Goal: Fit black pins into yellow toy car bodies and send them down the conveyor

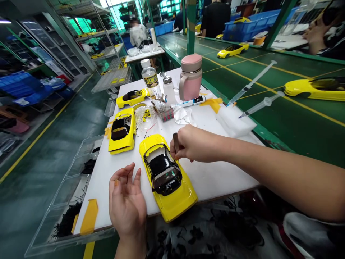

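Note:
A yellow model car body with a black roof and dark rear window lies on the white worktop, its rear end toward me. My right hand is closed at its right side, beside the windshield opening. The fist grips a flat dark metal tool; its lower end is hidden by my fingers. My left hand is left of the car body, palm up, fingers loosely curled and apart, holding nothing. A small piece of orange tape sticks to one of its digits.
Two more yellow bodies stand left. Behind are a plastic bag of yellow parts, a clear bottle, a pink mug and a glue tube. Syringes stick in white foam at right, beside a green conveyor.

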Tool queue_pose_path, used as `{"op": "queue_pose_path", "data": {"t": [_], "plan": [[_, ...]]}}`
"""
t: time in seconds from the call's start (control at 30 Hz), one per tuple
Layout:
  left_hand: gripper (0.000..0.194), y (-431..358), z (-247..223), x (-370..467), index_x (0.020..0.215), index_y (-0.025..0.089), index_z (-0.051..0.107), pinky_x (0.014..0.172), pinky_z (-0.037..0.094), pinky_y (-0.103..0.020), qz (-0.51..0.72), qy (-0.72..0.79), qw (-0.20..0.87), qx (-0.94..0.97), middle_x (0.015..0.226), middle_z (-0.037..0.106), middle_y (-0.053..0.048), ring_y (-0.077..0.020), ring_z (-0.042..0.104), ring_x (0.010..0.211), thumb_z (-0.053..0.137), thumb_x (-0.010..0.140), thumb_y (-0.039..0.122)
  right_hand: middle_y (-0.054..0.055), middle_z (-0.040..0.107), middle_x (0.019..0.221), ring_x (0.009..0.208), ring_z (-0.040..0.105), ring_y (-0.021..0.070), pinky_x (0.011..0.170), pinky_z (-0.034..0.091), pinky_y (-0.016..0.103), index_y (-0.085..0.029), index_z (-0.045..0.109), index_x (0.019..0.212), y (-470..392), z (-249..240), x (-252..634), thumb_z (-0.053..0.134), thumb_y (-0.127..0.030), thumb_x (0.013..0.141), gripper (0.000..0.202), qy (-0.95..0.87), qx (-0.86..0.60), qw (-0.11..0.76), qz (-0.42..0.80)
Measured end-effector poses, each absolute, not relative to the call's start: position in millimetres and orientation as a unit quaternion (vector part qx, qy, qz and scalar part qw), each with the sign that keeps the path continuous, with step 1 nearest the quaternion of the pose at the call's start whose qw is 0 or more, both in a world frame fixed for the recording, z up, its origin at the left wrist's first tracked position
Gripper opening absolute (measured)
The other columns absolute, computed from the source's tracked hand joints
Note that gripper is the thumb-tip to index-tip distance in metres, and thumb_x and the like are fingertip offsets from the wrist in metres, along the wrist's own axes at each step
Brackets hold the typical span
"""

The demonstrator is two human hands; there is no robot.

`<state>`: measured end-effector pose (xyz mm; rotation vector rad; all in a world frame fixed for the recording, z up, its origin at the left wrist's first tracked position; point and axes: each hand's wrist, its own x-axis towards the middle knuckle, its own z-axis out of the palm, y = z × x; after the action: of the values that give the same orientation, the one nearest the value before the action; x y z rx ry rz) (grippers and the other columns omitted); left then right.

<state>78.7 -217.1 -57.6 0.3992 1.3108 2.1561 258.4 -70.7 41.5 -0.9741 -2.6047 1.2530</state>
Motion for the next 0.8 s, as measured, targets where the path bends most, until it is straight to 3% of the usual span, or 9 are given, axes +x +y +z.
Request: {"op": "queue_pose_path", "data": {"t": [0.2,0.53,0.67,0.8], "plan": [[0.013,-217.9,-57.4,79.4,0.100,0.023,0.070,0.115,0.045,-0.050,0.808,0.489,0.291,0.152,0.110,0.070,-0.006,-0.0245,0.061,0.125,0.064,0.093,0.033,0.002,0.077,0.080,0.053,0.060,0.0074,0.043,0.042,0.017,-0.013,0.067,0.061,-71.2,41.2,257.4,0.067,0.001,0.075,0.020,-0.863,-0.314,0.046,0.393],[0.015,-217.8,-58.4,78.8,0.101,0.023,0.069,0.115,0.045,-0.049,0.804,0.489,0.296,0.165,0.111,0.069,-0.006,-0.0243,0.060,0.125,0.064,0.091,0.033,0.001,0.076,0.079,0.053,0.059,0.0082,0.044,0.044,0.019,-0.014,0.072,0.068,-69.6,44.6,261.1,0.067,-0.001,0.075,0.016,-0.849,-0.313,0.053,0.423],[0.015,-218.3,-59.4,77.8,0.101,0.024,0.068,0.115,0.045,-0.049,0.799,0.494,0.298,0.171,0.112,0.068,-0.005,-0.0246,0.060,0.126,0.066,0.090,0.034,-0.001,0.073,0.072,0.062,0.066,0.0116,0.055,0.047,0.020,-0.015,0.077,0.078,-71.9,46.4,281.4,0.069,-0.008,0.080,0.011,-0.841,-0.328,0.137,0.408],[0.015,-218.4,-59.9,77.4,0.101,0.024,0.069,0.114,0.046,-0.048,0.797,0.496,0.299,0.172,0.111,0.068,-0.005,-0.0238,0.060,0.125,0.066,0.091,0.035,-0.001,0.075,0.071,0.070,0.071,0.0151,0.066,0.050,0.024,-0.016,0.080,0.097,-92.4,23.7,300.7,0.054,-0.009,0.085,0.029,-0.791,-0.385,0.247,0.406]]}}
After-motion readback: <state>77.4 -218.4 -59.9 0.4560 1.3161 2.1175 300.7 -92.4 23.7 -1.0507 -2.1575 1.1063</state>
